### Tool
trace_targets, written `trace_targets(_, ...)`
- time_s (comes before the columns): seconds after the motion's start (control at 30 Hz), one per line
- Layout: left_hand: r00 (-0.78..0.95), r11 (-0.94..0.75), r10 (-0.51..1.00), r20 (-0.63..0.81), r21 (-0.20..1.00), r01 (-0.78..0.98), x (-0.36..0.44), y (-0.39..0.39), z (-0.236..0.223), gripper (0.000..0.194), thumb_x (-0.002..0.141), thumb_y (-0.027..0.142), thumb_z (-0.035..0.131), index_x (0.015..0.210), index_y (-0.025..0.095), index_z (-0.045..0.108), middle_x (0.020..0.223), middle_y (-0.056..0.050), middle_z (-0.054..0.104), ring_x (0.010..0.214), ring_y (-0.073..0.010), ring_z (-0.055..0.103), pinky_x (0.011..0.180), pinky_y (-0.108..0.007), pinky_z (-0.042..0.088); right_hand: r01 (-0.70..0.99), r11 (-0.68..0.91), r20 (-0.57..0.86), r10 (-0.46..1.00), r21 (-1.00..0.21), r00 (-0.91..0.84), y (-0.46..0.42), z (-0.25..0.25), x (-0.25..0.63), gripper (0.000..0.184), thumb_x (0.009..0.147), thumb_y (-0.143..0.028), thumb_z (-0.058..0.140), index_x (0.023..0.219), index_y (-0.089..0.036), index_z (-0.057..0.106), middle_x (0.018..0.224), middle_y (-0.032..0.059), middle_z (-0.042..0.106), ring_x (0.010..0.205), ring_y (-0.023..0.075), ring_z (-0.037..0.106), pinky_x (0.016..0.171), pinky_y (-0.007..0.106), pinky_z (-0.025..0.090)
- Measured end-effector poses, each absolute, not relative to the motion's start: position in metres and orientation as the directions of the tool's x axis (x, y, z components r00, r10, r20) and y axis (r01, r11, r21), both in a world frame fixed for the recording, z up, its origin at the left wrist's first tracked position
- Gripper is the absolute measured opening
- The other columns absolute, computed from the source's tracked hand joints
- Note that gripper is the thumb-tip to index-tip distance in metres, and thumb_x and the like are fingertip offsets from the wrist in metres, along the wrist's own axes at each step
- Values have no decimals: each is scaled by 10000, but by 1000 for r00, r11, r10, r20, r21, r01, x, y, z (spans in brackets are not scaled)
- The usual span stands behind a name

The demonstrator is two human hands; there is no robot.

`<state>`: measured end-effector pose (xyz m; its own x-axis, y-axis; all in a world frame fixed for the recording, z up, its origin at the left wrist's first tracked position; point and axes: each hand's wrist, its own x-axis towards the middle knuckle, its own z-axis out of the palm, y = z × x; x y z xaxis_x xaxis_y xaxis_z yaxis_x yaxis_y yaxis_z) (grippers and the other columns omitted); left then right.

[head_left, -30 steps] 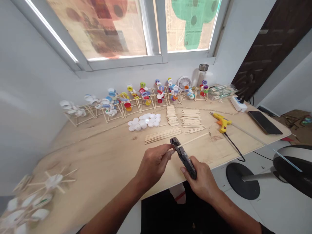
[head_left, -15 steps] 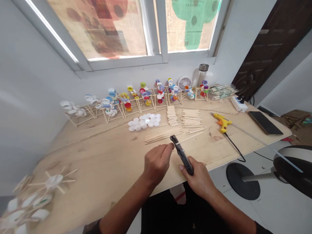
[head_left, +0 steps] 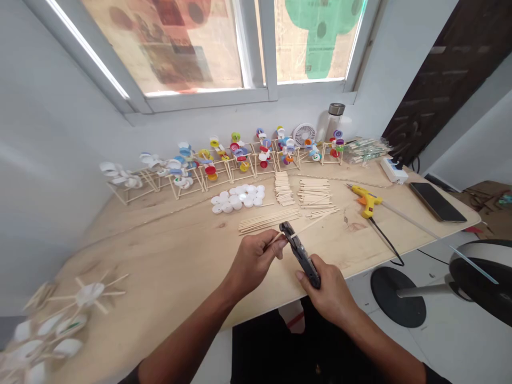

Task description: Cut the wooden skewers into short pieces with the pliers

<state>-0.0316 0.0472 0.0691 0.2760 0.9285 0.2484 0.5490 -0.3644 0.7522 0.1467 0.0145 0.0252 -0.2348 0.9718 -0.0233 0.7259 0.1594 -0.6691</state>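
Observation:
My left hand [head_left: 256, 257] pinches a thin wooden stick [head_left: 314, 224], which runs across the jaws of a dark pair of pliers. Closed round the handles of these pliers [head_left: 301, 255] is my right hand [head_left: 333, 290]. The stick's far end reaches toward the cut sticks on the table. Just beyond my left hand lies a bundle of long sticks [head_left: 268, 221]. Behind it are white bottle caps [head_left: 239, 198] and two piles of short sticks [head_left: 314, 193].
A yellow glue gun [head_left: 366, 200] lies on the right, near a phone [head_left: 438, 202] and a power strip [head_left: 394, 170]. Stick frames with coloured caps [head_left: 240, 154] line the wall. At the left stands a spoked stick wheel [head_left: 89, 294]. A black round base [head_left: 398, 296] rests on the floor.
My left hand has turned and shifted slightly left, its fingers now showing the pinched stick end. The pliers stay nearly in place in my right hand.

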Motion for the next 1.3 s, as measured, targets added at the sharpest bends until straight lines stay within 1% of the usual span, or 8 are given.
trace_targets(0.1,220,-383,923,316,705,596,-29,46,60,245,857,263,444,667,161,560,571,30,541,513,-81,490,511,-182,374,747,148,-30,975,-648,-219,17,22,145,216,829,-399,433,709,-222,407,562,-13,529,530,169,531,514,230,308)
trace_targets(0.2,170,-443,862,477,547,710,-23,43,47,181,860,236,438,862,159,601,697,-14,618,623,-111,566,582,-202,412,750,125,-52,977,-650,-209,18,20,144,210,829,-392,435,708,-221,418,570,-8,544,546,172,544,523,230,318)
trace_targets(0.3,198,-468,823,533,436,769,-22,41,41,203,871,228,412,897,157,600,671,-26,606,614,-123,565,571,-212,410,737,119,-72,972,-665,-222,19,21,144,186,824,-384,445,739,-218,434,608,-6,567,576,172,556,537,228,331)
trace_targets(0.5,244,-441,894,376,637,632,-28,45,57,238,868,244,409,681,172,538,579,16,552,525,-92,512,519,-193,382,729,132,-80,965,-672,-248,18,27,147,177,811,-384,458,774,-212,441,621,-7,569,576,167,545,537,227,331)
trace_targets(0.73,283,-352,932,227,757,550,-33,50,72,315,860,262,414,560,173,440,516,46,453,480,-76,428,496,-195,326,722,153,-49,967,-674,-251,20,27,144,197,814,-378,453,707,-215,423,557,-27,507,515,146,496,512,224,311)
trace_targets(1.07,245,-224,965,91,771,596,-43,51,63,314,858,298,413,582,168,488,544,36,500,505,-88,452,522,-204,341,696,117,-105,958,-709,-267,27,21,137,231,798,-385,485,654,-209,445,555,-36,486,530,136,477,511,219,297)
trace_targets(1.2,207,-184,975,76,797,575,-51,50,48,300,877,333,389,671,168,531,642,14,570,543,-92,490,547,-205,385,558,67,-149,931,-827,-332,31,22,144,198,789,-360,520,687,-197,471,611,-37,495,579,128,486,532,214,337)
trace_targets(1.3,160,-200,979,127,757,622,-49,54,36,261,872,316,407,711,169,550,652,7,596,555,-101,513,551,-210,403,373,-81,-227,902,-924,-367,33,19,152,206,813,-379,504,737,-190,476,551,-64,432,479,97,436,474,206,334)
